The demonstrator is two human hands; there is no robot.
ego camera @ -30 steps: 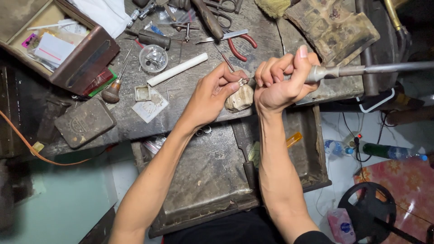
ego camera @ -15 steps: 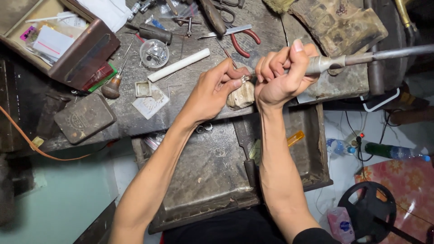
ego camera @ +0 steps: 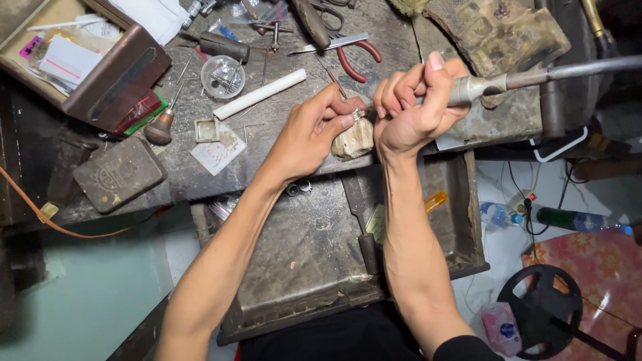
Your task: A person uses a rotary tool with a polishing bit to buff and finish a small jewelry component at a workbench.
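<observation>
1. Left hand: located at centre frame, over the grey workbench. Thumb and forefinger are pinched together on a small silvery piece, which is too small to identify.
2. Small silvery piece: sits between the two hands, just above the pale bench block at the front edge of the workbench.
3. Right hand: located just right of centre. Fingers are curled tight around the metal handpiece; its shaft runs out to the right edge of the frame. The working tip is hidden between the hands.
4. Open metal drawer: lower centre, under both forearms.
5. White rod: upper centre-left, lying flat on the workbench, well apart from the hands.
6. Red-handled pliers: upper centre, just above the left hand.
7. Round clear dish: left of the white rod.
8. Brown box: upper left of the frame, holding papers.
</observation>
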